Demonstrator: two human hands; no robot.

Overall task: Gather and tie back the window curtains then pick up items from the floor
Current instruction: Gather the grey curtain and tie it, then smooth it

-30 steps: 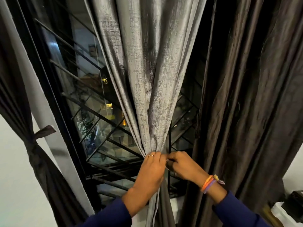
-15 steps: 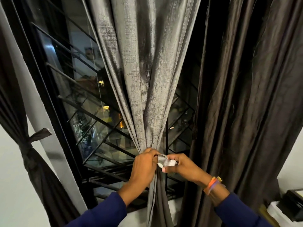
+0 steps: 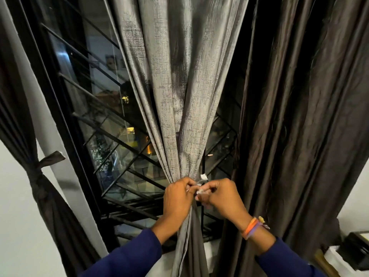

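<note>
Where hands pinch, unlettered tie.

grey curtain: woven cloth, slubby sheen | brown curtain right of right hand: smooth satiny cloth | window grille: black metal

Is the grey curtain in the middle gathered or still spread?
Gathered. The grey curtain narrows into one bunch where the left hand and right hand pinch a pale tie; whether it is knotted cannot be told.

Navy blue long sleeves on both arms; orange and purple wristbands (right wrist only).
</note>
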